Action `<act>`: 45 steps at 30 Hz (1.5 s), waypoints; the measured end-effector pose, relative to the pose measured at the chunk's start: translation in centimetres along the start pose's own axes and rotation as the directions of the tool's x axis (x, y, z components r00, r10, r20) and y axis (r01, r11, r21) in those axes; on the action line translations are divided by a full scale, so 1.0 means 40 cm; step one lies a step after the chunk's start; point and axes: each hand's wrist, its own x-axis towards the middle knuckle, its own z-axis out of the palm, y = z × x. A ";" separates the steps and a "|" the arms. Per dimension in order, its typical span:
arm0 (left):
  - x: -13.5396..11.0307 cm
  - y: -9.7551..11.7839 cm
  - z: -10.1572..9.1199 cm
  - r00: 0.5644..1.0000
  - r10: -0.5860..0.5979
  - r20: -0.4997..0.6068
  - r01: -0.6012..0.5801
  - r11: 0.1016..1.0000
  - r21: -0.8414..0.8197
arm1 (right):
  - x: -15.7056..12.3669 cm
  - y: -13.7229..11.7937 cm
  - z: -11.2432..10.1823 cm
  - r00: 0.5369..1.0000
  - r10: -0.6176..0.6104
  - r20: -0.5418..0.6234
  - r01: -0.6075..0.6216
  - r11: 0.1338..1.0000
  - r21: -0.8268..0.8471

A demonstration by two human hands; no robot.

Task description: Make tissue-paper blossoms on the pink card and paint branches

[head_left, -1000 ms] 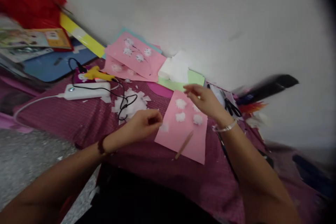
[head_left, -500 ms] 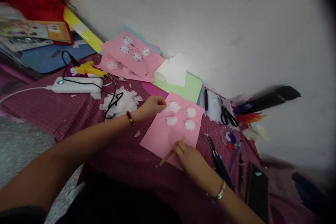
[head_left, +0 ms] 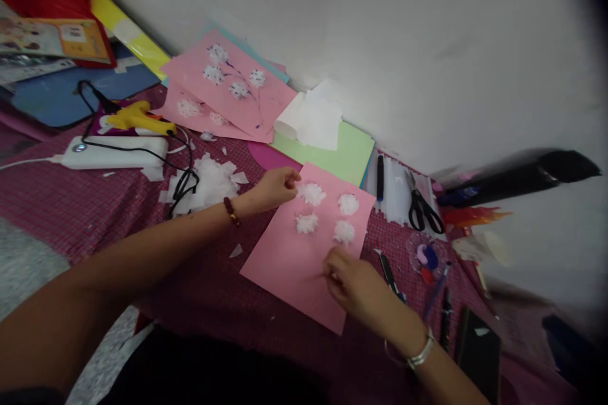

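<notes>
The right hand (head_left: 349, 281) is over the lower right part of a pink paper sheet (head_left: 289, 266), its fingers drawn in narrowly around a slim stick (head_left: 314, 277) whose outline is blurred and which points leftward across the paper. The left hand (head_left: 275, 187) is at the sheet's upper left edge with thumb and fingertips close together; whether it pinches anything, I cannot tell. The sheet lies aslant on a maroon checked tablecloth (head_left: 199, 285), and four white fluffy tufts sit on its upper half, the upper left tuft (head_left: 312, 193) just beside the left fingertips and the lower right tuft (head_left: 344, 231) just above the right hand.

Left of the left hand is a heap of white paper scraps (head_left: 211, 180) with a black cord over it, and beyond that a yellow glue gun (head_left: 137, 118) near a white power strip (head_left: 114, 153). To the right lie a utility knife (head_left: 387, 271), partly behind the right hand, black-handled scissors (head_left: 422, 210) and a clear palette (head_left: 425, 256) with dabs of colour
</notes>
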 end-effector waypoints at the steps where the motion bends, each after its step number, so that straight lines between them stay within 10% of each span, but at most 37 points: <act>1: -0.002 0.009 -0.002 1.000 0.013 0.000 -0.013 0.999 0.043 | -0.001 0.015 -0.015 0.995 0.050 -0.088 -0.039 0.992 0.121; 5: -0.025 0.043 0.012 0.966 0.258 0.008 -0.251 0.931 0.266 | 0.024 0.077 -0.058 0.820 0.361 -0.445 -0.012 0.787 0.617; 10: -0.044 0.018 0.062 0.934 0.346 0.095 -0.357 0.874 0.331 | 0.115 0.111 -0.070 0.610 0.636 -0.473 0.120 0.516 0.848; 19: -0.051 -0.001 0.066 0.941 0.304 0.150 -0.331 0.919 0.213 | 0.249 0.116 -0.051 0.648 0.555 -0.521 0.059 0.646 0.761; 39: -0.058 0.000 0.068 0.907 0.354 0.227 -0.393 0.906 0.157 | 0.255 0.131 -0.021 0.757 0.507 -0.413 -0.031 0.659 0.751; 45: -0.057 -0.001 0.064 0.970 0.219 0.105 -0.228 0.971 0.075 | 0.252 0.130 -0.020 0.765 0.514 -0.388 -0.012 0.613 0.790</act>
